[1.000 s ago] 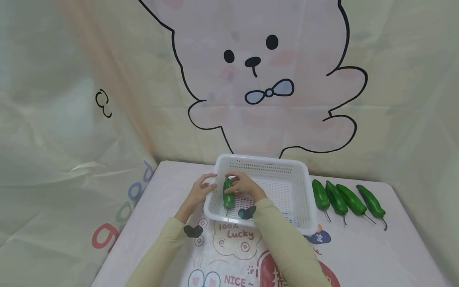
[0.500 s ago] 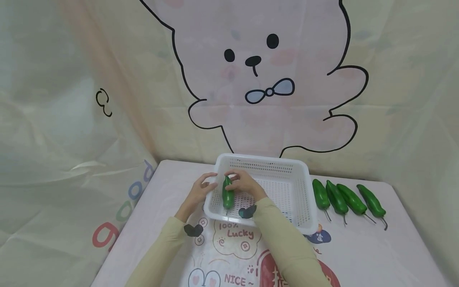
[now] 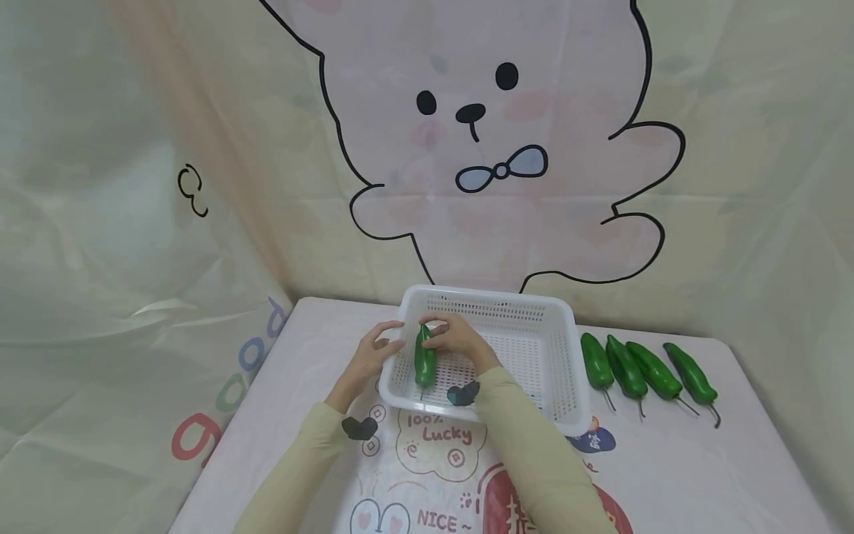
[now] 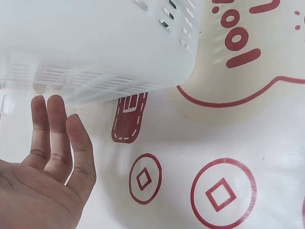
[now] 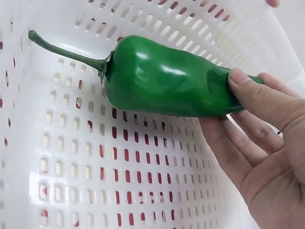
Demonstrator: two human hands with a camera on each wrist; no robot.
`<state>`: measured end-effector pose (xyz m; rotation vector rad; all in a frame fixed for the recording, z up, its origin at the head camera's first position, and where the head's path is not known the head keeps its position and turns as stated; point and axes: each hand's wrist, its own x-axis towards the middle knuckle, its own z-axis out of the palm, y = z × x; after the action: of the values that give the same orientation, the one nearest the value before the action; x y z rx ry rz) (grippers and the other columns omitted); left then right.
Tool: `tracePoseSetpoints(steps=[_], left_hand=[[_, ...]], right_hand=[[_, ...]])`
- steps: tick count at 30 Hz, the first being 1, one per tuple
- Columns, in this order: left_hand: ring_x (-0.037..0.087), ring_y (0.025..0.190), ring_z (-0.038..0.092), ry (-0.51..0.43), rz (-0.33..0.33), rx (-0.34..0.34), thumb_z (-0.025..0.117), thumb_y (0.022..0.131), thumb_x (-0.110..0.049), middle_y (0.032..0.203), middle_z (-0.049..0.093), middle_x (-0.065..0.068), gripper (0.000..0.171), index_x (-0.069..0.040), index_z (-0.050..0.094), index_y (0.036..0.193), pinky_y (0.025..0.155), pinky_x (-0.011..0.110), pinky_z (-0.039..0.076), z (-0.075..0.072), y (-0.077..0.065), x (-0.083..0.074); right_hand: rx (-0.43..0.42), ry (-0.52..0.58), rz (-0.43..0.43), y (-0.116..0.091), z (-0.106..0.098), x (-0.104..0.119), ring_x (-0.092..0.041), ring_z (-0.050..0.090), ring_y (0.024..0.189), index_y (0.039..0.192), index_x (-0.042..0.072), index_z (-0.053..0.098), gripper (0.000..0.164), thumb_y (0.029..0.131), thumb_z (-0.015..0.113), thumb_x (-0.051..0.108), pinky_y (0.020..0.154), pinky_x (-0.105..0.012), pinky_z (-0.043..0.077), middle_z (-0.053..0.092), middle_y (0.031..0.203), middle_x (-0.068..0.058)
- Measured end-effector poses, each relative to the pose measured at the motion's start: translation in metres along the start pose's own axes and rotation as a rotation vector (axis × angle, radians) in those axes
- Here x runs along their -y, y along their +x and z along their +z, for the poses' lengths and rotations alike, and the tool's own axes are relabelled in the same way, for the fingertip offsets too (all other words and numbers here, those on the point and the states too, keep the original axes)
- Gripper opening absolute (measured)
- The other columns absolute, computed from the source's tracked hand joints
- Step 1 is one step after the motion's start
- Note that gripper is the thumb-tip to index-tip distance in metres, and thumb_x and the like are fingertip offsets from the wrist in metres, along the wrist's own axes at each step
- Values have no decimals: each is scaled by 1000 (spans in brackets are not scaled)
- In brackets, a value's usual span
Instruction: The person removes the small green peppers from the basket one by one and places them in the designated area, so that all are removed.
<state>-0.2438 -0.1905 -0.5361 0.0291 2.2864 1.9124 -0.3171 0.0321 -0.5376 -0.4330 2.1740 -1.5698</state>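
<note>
My right hand (image 3: pixel 460 339) is inside the left part of a white plastic basket (image 3: pixel 523 356). Its thumb and fingers pinch the pointed end of a green chili pepper (image 3: pixel 424 366), whose stem points toward the basket's near side. The right wrist view shows that pepper (image 5: pixel 162 81) lying lengthwise above the slotted bottom, the thumb on one side and fingers beneath. My left hand (image 3: pixel 369 359) is at the basket's left rim. In the left wrist view, its nearly straight fingers (image 4: pixel 56 124) reach up to the outer wall, with nothing in the palm.
Several more green peppers (image 3: pixel 660 371) lie in a row to the right of the basket, stems toward the near side. A printed white cloth (image 3: pixel 720 475) covers the table. A curtain with a cartoon bear (image 3: pixel 494 222) hangs directly behind the basket.
My right hand has shifted slightly toward the far side, and the pepper's tip has moved a little with it. The left hand and the basket look the same as before.
</note>
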Motion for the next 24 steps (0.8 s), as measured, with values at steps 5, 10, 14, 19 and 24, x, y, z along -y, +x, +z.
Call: tracePoseSetpoints(steps=[5,10,14,19,24], left_hand=[[50,113,61,-6,-14,14,61,104,-17,131,58,28,48,-11,46,149,81,48,60,0,-1,-5],[46,113,62,6,-20,34,61,104,-15,130,58,27,47,-8,46,148,84,48,59,0,-13,-26],[39,108,65,10,-7,6,62,103,-16,127,60,26,46,-8,48,147,84,48,59,2,-13,-25],[36,106,65,13,-2,-45,66,101,-21,125,63,20,45,-17,53,144,83,47,60,3,0,0],[34,103,66,24,14,-62,68,100,-25,122,64,19,44,-17,56,142,81,46,60,3,-1,1]], right_hand=[[0,-1,4,0,-6,4,-31,67,104,134,5,63,52,85,80,1,81,-40,61,67,114,-17],[1,0,-6,-1,-16,9,-34,66,106,138,6,60,54,88,77,-1,80,-42,62,65,119,-20],[5,74,-20,-3,-27,16,-37,65,108,140,4,58,53,90,74,-3,80,-47,61,61,123,-24],[-12,213,-57,-8,-39,24,-36,66,104,144,3,54,55,92,73,-2,83,-51,60,62,121,-25],[-22,287,-72,-16,-46,33,-34,69,103,146,3,51,56,94,71,-2,83,-50,60,65,120,-24]])
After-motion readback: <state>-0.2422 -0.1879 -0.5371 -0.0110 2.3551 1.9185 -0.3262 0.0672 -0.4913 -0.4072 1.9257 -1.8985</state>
